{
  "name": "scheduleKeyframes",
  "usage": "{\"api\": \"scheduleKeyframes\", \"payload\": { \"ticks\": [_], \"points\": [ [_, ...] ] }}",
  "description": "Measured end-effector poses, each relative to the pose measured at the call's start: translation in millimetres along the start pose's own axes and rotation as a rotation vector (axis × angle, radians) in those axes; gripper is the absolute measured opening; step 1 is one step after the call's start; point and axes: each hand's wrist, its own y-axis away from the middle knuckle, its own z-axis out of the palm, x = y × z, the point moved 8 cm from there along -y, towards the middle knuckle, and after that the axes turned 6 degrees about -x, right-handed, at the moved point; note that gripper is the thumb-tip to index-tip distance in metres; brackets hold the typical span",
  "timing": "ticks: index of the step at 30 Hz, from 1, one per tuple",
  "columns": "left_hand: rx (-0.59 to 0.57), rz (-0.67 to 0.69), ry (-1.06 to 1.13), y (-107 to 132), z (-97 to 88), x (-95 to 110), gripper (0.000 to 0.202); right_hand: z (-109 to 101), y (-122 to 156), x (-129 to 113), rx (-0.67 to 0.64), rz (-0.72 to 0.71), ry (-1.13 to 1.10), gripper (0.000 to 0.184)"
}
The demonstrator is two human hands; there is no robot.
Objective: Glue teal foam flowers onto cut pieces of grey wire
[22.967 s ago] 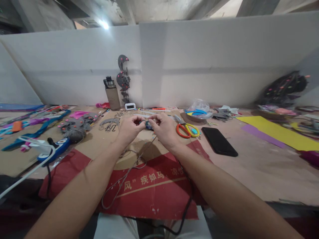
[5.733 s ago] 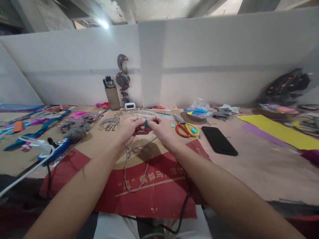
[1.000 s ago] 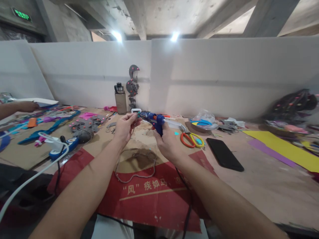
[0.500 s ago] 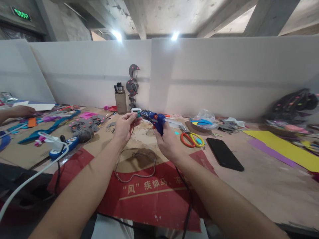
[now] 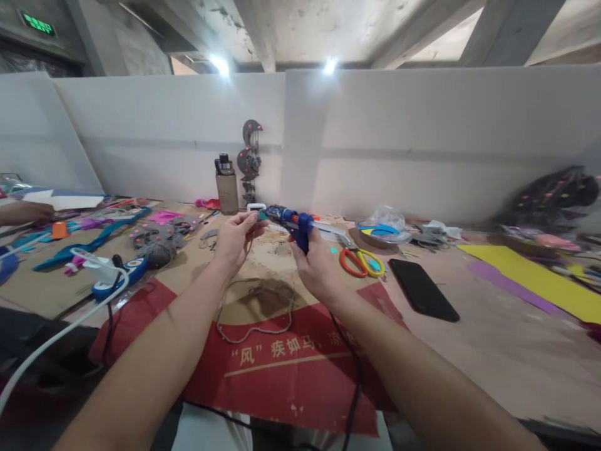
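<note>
My right hand (image 5: 315, 263) is wrapped round the handle of a blue hot glue gun (image 5: 300, 228), whose nozzle points left. A clear glue stick sticks out of its back end, and its dark cord (image 5: 354, 363) runs down past my wrist. In my left hand (image 5: 238, 241) a small teal piece (image 5: 261, 215) is pinched between thumb and fingers, right at the nozzle. Whether nozzle and piece touch, I cannot tell. Below my hands a loop of grey yarn (image 5: 253, 331) lies on a red and tan board (image 5: 291, 388).
Orange and yellow scissors (image 5: 361, 262) and a black phone (image 5: 422, 289) lie to the right. A bottle (image 5: 227, 188) stands at the back beside a hanging grey moon-shaped ornament (image 5: 250, 156). On the left are a blue power strip (image 5: 119, 279), grey yarn (image 5: 159, 250) and another person's hand (image 5: 28, 213).
The glue gun is tilted slightly differently in my right hand. My left hand keeps its pinch in nearly the same place. The other person's hand has shifted a little left.
</note>
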Motion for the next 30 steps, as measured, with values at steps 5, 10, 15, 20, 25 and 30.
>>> {"api": "scheduleKeyframes", "payload": {
  "ticks": [5,10,15,20,25,30],
  "points": [
    [0.0,0.003,-0.003,-1.0,-0.7,-0.8,0.017,-0.8,0.2,0.2,0.012,-0.002,-0.01,0.025],
    [-0.013,0.019,0.026,-1.7,-0.8,-0.9,0.018,1.2,1.2,1.8,-0.008,0.027,0.013,0.03],
    [-0.014,0.007,0.017,-1.8,-0.4,-1.4,0.017,1.1,0.9,2.6,0.004,0.01,-0.002,0.029],
    [0.004,-0.002,0.009,-1.1,-1.0,-0.9,0.016,1.1,0.4,3.3,0.005,0.016,0.006,0.03],
    [-0.018,0.024,0.013,-0.4,0.5,0.7,0.018,0.7,0.0,2.0,0.012,-0.01,-0.002,0.029],
    [-0.027,0.023,0.001,0.0,1.1,0.3,0.019,-1.9,0.1,2.2,0.029,0.002,0.012,0.027]
  ]
}}
